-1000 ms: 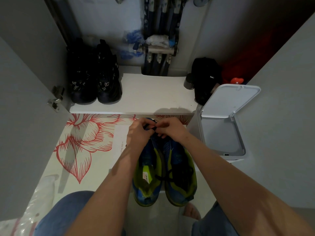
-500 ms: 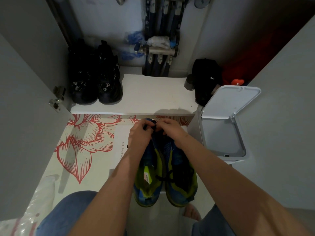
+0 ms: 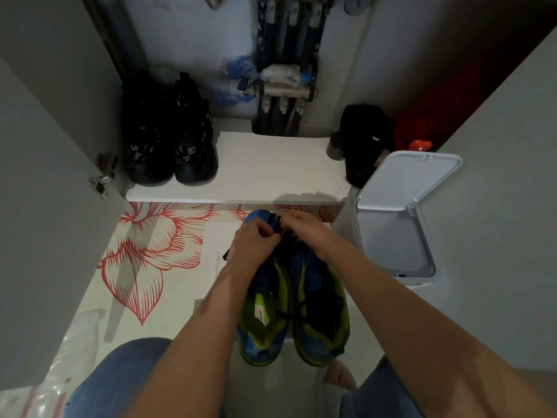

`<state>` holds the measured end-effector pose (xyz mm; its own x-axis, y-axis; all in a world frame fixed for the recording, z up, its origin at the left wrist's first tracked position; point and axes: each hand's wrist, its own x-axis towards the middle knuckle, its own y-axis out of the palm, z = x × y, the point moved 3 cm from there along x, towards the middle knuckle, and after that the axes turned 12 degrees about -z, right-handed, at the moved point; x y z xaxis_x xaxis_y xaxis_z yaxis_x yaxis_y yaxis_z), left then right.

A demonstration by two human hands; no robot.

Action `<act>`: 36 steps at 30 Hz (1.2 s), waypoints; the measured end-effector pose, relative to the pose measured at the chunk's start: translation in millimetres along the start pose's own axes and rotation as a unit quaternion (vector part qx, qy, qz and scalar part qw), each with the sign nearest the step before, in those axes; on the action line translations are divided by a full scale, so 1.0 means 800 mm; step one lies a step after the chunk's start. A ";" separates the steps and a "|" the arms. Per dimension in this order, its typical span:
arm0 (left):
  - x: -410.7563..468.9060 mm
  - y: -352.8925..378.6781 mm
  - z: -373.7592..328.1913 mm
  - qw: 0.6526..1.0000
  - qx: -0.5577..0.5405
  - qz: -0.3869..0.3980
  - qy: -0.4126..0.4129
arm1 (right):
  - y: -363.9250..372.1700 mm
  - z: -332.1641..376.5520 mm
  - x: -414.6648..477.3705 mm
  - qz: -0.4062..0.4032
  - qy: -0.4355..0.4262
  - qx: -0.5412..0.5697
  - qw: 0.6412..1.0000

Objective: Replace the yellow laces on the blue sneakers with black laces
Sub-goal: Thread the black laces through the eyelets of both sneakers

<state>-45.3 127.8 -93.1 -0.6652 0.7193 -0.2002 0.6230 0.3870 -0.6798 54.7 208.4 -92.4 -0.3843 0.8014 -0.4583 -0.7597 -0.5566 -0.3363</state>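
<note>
Head view, single frame, looking forward and down.

Blue sneakers (image 3: 289,300): pair on the floor between the person's knees, side by side and touching along their inner edges. The long axis of each runs straight away from the person. Toes point toward the white shelf (image 3: 271,167); heels with yellow-green collars sit nearest the camera. The left sneaker (image 3: 260,300) shows its yellow-green lining and a white label inside. The right sneaker (image 3: 321,315) has dark lacing across its opening. Both lie soles down, upright.

Left hand (image 3: 253,239): over the toe half of the left sneaker, fingers curled, pinching the black lace (image 3: 275,225). A short dark end sticks out beside the left wrist.

Right hand (image 3: 307,229): meets the left hand at the same spot, fingers curled down onto the black lace. The fingertips are partly hidden behind the lace bundle. The two hands are touching or very nearly so; I cannot tell which.

Surroundings:
- The floor mat (image 3: 144,251), pale with a red line-drawn flower, lies under and left of the sneakers.
- A pair of black shoes (image 3: 168,140) stands on the left end of the shelf, toes toward the camera.
- A black cap (image 3: 366,140) sits at the right end of the shelf.
- A white bin (image 3: 394,245) stands just right of the sneakers, its lid (image 3: 413,182) tilted open.
- Pipes (image 3: 280,89) run up the back wall.
- Blue jeans (image 3: 120,378) cover both knees at the bottom of the frame.
</note>
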 end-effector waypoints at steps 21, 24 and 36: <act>0.009 -0.027 -0.009 0.996 -0.055 -0.052 0.041 | -0.005 -0.003 0.014 -0.061 -0.049 -0.089 0.993; 0.006 -0.026 -0.013 0.975 -0.210 -0.007 -0.076 | -0.005 -0.001 0.019 -0.127 -0.143 -0.182 0.965; 0.001 -0.029 -0.018 0.934 -0.344 0.023 -0.095 | -0.001 0.004 0.010 -0.030 -0.045 -0.039 0.998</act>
<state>-53.9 127.6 -67.5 -0.6522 0.6540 -0.3833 0.7255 0.6851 -0.0656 50.8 216.1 -93.0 -0.3869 0.8487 -0.3607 -0.7418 -0.5188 -0.4250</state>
